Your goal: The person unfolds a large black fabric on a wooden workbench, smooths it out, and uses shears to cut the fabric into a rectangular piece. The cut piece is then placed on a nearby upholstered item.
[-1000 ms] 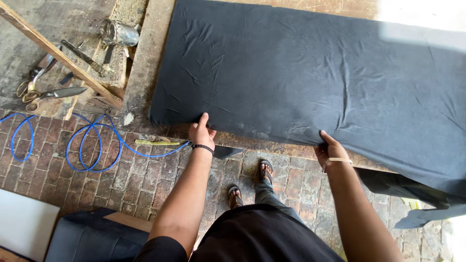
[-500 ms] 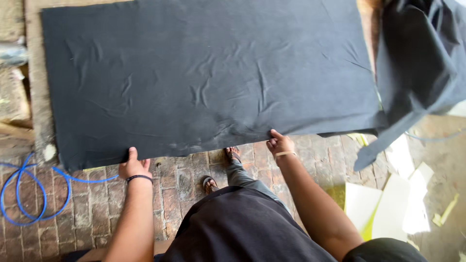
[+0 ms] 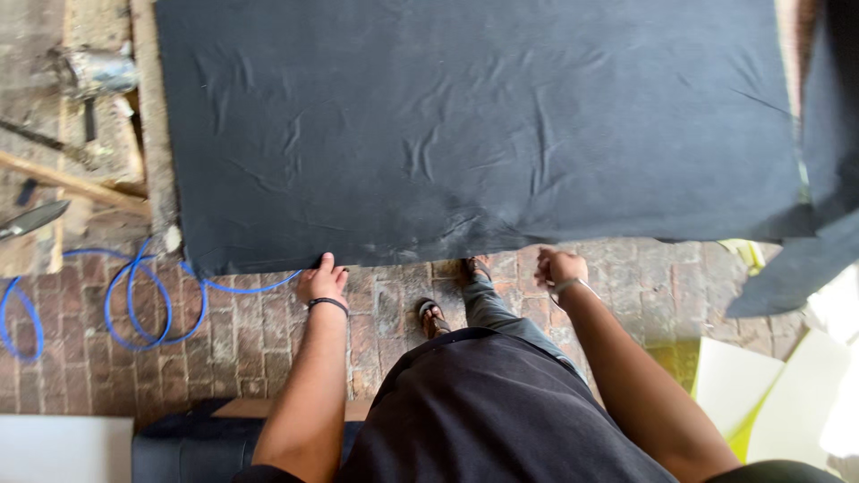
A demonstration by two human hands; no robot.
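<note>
Floor: worn red-brown brick paving, dusty, mortar lines showing. Upper left, a rough wooden work surface w/ scattered tools. One large dark grey fabric sheet lies spread flat over a raised surface, wrinkled in places, near edge running across mid-frame just above both hands.

Left hand: fingers curled at the sheet's near edge, thumb up against it; looks pinched on the hem. Black band on wrist.

Right hand: loosely fisted just below the edge; can't tell whether it has fabric in it. Thin bracelet on wrist.

Count: 1 blue coiled hose looping on brick at left; 1 metal can on the wood; 1 bare timber strip lying diagonal; 2 sandalled feet on brick; pale yellow-white sheets lower right, approx. 2.
</note>
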